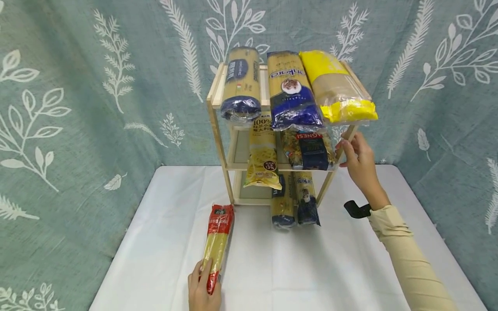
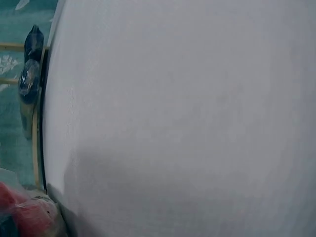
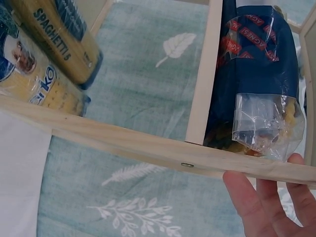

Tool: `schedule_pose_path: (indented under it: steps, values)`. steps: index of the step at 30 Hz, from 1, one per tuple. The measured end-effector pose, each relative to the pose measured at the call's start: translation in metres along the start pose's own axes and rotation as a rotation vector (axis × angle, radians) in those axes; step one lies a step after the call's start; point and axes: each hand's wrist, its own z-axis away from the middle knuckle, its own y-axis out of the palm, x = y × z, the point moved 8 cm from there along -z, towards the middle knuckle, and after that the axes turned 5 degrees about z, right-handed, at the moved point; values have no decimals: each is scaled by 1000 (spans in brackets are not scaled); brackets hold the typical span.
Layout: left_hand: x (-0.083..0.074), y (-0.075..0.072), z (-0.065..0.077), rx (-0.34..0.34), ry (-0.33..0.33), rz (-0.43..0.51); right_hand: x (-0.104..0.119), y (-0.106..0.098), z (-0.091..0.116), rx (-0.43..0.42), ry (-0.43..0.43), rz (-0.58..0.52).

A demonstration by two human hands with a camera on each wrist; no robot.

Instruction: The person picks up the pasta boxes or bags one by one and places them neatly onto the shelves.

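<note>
A long red-ended pack of noodles (image 1: 217,242) lies on the white table, in front of the rack's left post. My left hand (image 1: 205,285) grips its near end, fingers over the wrapper; the left wrist view catches a bit of red wrapper (image 2: 37,215) at its lower left corner. My right hand (image 1: 359,157) holds the right front post of the three-tier wooden rack (image 1: 218,134) at the middle tier. In the right wrist view its fingers (image 3: 266,197) lie against the wooden post (image 3: 148,148), beside the dark blue Agnesi pasta bag (image 3: 266,74).
On the top tier lie two blue-ended spaghetti packs (image 1: 243,75) (image 1: 292,86) and a yellow bag (image 1: 338,88). A yellow pasta bag (image 1: 262,151) overhangs the middle tier. Two spaghetti packs (image 1: 282,207) (image 1: 307,198) jut out from the bottom one. A leaf-patterned curtain (image 1: 148,77) surrounds the table.
</note>
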Motion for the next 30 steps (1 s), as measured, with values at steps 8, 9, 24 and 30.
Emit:
schedule_pose_path:
  steps: [8,9,24,30]
  values:
    - [-11,-7,3,-50,50,56,0,-3,-1,-13,-4,4]
    - [-12,-8,3,-57,54,64,0,-2,-1,-14,-6,-1]
    - [-40,-7,-2,-53,47,115,5,-1,0,-19,-28,-13]
    - [-51,-3,-1,-35,51,133,36,-8,5,-11,-49,-23]
